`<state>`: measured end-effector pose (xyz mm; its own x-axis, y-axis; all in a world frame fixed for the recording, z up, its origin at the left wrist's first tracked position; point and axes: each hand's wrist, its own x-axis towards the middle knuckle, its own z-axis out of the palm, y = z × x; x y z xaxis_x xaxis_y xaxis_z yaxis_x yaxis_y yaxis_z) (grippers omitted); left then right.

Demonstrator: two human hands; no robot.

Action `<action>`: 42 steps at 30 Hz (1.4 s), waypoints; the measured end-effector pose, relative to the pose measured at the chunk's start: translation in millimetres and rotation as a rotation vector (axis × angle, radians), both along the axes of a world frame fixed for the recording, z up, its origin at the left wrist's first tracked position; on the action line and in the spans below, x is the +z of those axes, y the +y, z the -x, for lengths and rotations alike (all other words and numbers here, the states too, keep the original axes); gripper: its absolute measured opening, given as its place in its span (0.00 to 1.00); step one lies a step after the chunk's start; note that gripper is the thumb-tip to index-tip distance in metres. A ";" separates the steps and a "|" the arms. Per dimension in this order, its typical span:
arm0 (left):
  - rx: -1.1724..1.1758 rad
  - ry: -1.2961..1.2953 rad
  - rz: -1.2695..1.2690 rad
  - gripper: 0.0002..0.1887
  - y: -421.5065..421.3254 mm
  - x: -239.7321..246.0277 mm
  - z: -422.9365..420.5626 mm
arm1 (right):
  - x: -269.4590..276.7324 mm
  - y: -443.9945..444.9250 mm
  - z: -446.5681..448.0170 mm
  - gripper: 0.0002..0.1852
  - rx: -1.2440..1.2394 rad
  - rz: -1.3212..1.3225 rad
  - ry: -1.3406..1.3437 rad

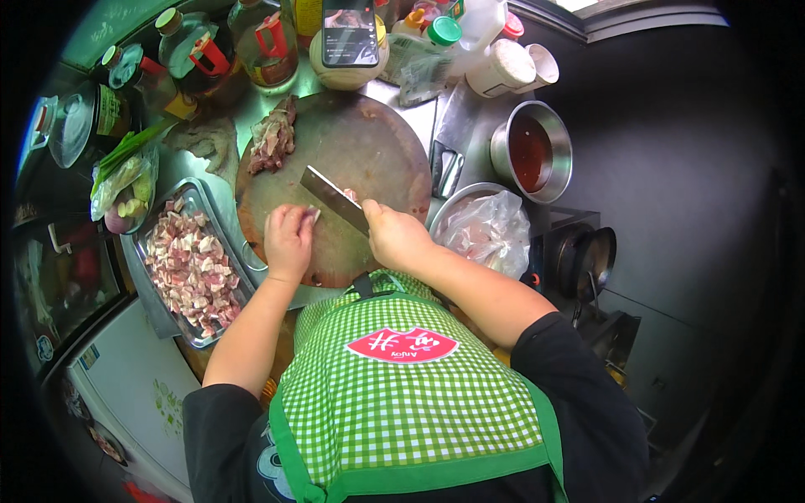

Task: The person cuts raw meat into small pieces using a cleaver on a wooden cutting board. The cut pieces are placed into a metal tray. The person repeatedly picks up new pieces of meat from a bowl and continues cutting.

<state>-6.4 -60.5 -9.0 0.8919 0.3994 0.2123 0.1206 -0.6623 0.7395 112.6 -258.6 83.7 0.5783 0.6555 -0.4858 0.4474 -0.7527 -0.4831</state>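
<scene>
My right hand grips a cleaver, its blade angled across the round chopping board. A small piece of raw meat shows beside the blade's far edge. Over the board's near left part, my left hand has its fingers bent around a small pale piece of meat, mostly hidden by the fingers. A larger chunk of raw meat lies at the board's upper left. To the left, a metal tray holds a heap of diced raw meat.
Right of the board are a second cleaver, a steel bowl of reddish liquid and a bowl with a plastic bag. Bottles and a propped phone line the back. Bagged vegetables sit left, near a grey cloth.
</scene>
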 end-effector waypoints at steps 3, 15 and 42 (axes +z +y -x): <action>-0.038 -0.043 -0.001 0.10 8.2 2.5 4.3 | 5.5 0.0 3.6 0.16 0.018 0.006 -0.013; -0.046 -0.122 -0.027 0.09 7.0 -17.3 14.4 | 13.4 15.5 29.3 0.13 0.131 -0.062 -0.097; -0.087 -0.108 -0.077 0.11 12.6 -18.9 27.3 | 6.5 31.8 23.7 0.13 0.162 0.012 -0.027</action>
